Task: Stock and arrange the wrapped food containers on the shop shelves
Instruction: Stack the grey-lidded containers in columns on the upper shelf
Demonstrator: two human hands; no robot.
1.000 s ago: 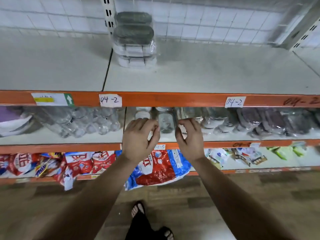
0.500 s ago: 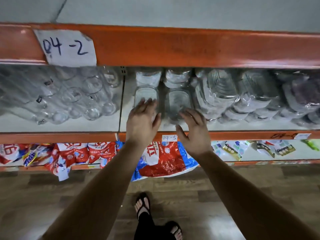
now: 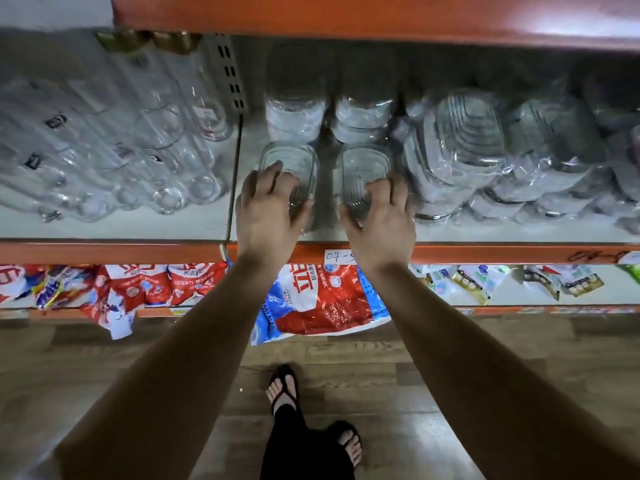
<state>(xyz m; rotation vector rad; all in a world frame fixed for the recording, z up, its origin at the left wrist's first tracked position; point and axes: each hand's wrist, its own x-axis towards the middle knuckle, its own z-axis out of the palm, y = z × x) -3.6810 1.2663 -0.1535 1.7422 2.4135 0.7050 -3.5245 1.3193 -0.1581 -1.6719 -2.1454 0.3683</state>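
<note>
On middle shelf (image 3: 138, 228) | left hand (image 3: 268, 211) grasping left container (image 3: 294, 164) | right hand (image 3: 381, 220) grasping right container (image 3: 365, 164) | both palms down

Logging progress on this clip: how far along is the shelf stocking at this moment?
Done: wrapped stacks already sit at the back of the middle shelf, with larger wrapped packs to their right. In hand: the left hand grips the left container and the right hand grips the right container at the shelf front. Left: likely lining both up and letting go.
</note>
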